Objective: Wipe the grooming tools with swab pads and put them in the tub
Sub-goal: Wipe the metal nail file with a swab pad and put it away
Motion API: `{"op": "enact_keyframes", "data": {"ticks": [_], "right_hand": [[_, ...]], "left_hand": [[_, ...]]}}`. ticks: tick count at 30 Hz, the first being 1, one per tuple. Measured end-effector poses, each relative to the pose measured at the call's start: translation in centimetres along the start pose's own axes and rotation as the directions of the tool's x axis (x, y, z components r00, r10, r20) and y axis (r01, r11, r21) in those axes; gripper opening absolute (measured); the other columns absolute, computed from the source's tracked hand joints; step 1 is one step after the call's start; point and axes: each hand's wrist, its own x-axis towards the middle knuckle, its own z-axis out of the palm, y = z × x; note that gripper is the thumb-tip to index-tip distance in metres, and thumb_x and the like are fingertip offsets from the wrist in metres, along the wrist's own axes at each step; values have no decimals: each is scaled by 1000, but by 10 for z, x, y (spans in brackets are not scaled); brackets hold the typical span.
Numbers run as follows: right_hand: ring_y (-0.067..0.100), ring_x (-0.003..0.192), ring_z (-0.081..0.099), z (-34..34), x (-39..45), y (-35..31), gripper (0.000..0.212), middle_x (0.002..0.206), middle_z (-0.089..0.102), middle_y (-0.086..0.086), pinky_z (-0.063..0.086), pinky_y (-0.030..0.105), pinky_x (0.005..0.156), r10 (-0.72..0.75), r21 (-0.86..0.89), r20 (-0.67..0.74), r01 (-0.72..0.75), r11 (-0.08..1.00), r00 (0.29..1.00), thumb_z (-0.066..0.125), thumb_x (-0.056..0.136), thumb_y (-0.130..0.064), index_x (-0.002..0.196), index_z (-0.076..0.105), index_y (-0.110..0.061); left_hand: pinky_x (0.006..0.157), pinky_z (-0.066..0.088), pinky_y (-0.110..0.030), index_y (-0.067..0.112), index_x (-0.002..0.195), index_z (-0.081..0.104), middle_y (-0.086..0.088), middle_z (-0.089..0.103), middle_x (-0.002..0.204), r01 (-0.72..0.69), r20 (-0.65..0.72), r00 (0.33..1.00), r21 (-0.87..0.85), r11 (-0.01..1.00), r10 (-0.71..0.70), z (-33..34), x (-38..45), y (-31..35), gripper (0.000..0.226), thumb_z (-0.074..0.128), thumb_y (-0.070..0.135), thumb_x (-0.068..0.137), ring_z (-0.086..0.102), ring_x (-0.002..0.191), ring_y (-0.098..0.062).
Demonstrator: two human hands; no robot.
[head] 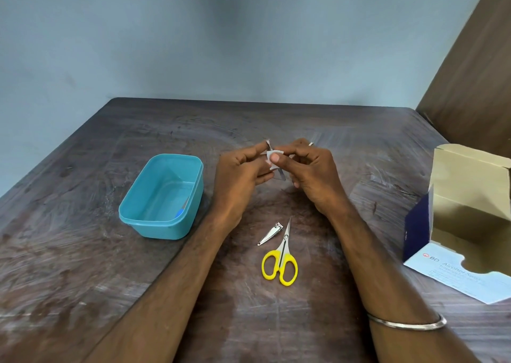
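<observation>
a person seated at a worn dark table (318, 321) works a white swab pad (274, 161) over a small metal grooming tool (281, 175), held up between both hands above the middle of the table. the left hand (240, 174) has its fingers curled in a pinching grip on the tool and what looks like a torn wrapper scrap at its tips; the right hand (312, 174) pinches the pad between thumb and forefinger, pressed against the metal. neither grip is open. exactly what the tool is cannot be told, as the fingers cover most of it.

the job appears to be partly along. the teal tub (154, 218), to the left of the hands, seems to hold one item already, a thin piece with a blue end lying against its near right wall. a nail clipper (270, 234) and yellow-handled scissors (280, 263) lie side by side, just touching, on the table near the person, apparently awaiting their turn. an opened box of alcohol swabs (467, 224) stands at the right edge of the table.
</observation>
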Motion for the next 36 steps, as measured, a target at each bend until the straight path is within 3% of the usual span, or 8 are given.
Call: {"op": "enact_keyframes", "data": {"ticks": [3,6,12,15,20,26,29,36], "right_hand": [[21,82,66,0,-1,0,16,93,71,6,52,27,69,-41,-43,22,42,998,999,76,87,-19,101,79,-12],[9,84,69,2,-2,-2,16,94,75,-5,52,20,70,-44,-67,51,48,997,998,72,90,-21,103,78,-14],[6,80,71,4,-3,-8,11,90,76,-7,54,19,64,-24,-15,56,25,1000,998,72,90,-19,100,76,-18],[11,77,70,4,-3,-6,10,90,78,-1,55,26,57,-11,-25,49,12,1000,999,73,89,-22,98,78,-18],[8,69,66,4,-3,-6,10,88,77,4,53,24,56,-11,-52,47,13,999,999,74,88,-17,97,79,-15],[4,64,64,3,-2,-3,7,75,73,-11,50,24,60,31,-67,22,-29,997,999,77,86,-17,89,77,-22],[6,71,68,4,-2,-3,9,82,74,-8,52,22,61,51,-70,-20,-52,996,998,75,88,-18,96,77,-18],[24,76,75,5,-3,-13,13,86,77,3,54,29,48,158,214,-116,-131,968,981,76,86,-10,98,71,-11]], "left_hand": [[79,62,-33,9,125,66,-9,73,110,8,-33,999,8,1000,-7,1,1,1,34,66,13,92,74,92,-18],[72,62,-30,15,116,71,-6,76,101,-72,-94,992,150,986,86,-1,2,-2,27,69,23,90,75,83,-14],[64,61,-29,15,111,74,-3,77,94,-139,-81,982,292,946,169,-5,5,-8,28,73,27,87,74,73,-13],[63,61,-31,15,107,76,-4,77,89,-120,-95,984,257,959,149,-6,8,-11,24,75,25,85,73,70,-13],[62,59,-32,13,101,78,-4,77,84,-88,-129,985,190,978,114,-7,10,-12,21,78,23,83,71,69,-12],[60,60,-29,17,97,75,-1,76,83,-132,-239,958,122,984,158,-5,8,-6,11,74,21,87,73,72,-17],[61,61,-30,15,102,75,-2,76,83,-137,-278,946,130,982,169,-6,10,-7,14,69,21,91,72,71,-16],[68,63,-34,19,100,76,3,76,86,-151,-144,965,370,917,217,-3,8,-14,13,71,17,89,73,76,-11]]}}
